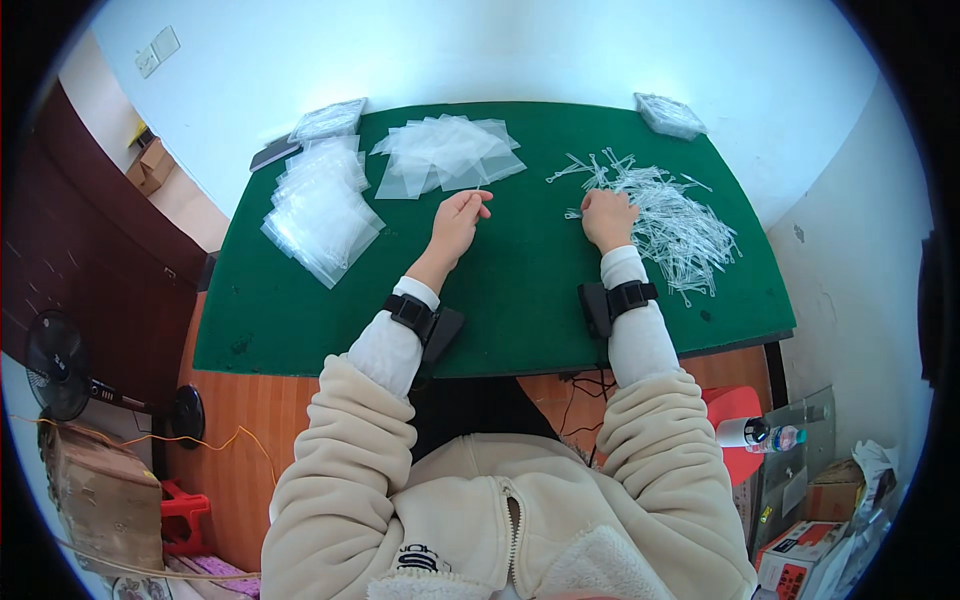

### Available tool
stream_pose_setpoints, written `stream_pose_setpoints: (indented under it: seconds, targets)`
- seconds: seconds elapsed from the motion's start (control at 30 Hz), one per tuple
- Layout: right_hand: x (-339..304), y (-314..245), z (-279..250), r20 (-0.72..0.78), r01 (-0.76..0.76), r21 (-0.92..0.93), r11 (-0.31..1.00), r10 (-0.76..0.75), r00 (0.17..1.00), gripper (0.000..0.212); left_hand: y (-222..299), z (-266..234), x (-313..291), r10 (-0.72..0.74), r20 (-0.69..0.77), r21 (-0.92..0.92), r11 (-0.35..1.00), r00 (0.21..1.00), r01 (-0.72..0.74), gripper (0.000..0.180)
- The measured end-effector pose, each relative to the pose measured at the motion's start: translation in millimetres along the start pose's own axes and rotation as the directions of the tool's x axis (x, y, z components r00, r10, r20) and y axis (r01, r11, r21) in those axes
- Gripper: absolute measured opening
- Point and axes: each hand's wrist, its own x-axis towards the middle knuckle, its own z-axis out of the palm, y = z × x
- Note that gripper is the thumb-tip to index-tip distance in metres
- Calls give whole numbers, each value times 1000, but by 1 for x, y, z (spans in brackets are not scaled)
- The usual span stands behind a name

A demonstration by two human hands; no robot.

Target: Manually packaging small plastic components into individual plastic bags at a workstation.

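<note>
My left hand [460,224] is over the green table just below a pile of clear flat plastic bags [445,150]. Its fingers are pinched together, and a thin pale tip shows above them, too small to name. My right hand [609,219] rests at the left edge of a heap of thin clear plastic sticks with looped ends [685,235]. Its fingers are bent down and closed, with the looped end of one stick [572,214] showing beside the fingertips. Another fanned stack of clear bags [322,215] lies farther left.
A filled clear pack [330,120] sits at the table's back left, on or beside a dark flat object [272,154]. Another clear pack [670,116] is at the back right. Below the right edge are a red stool [735,435] and bottles [742,432]; a black fan [58,362] stands left.
</note>
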Motion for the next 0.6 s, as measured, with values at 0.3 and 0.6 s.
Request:
stream_pose_setpoints:
  seconds: [0.3, 0.6]
  targets:
    - [-7, -35, -15, -135, 261, 787, 560, -256, 957, 8, 0, 3, 0, 32, -65, -22, 999, 997, -34, 23]
    - [-17, -56, -4, -66, 241, 932, 272, -525, 849, 15, -10, -6, 5, 163, -88, 138, 979, 983, -150, 24]
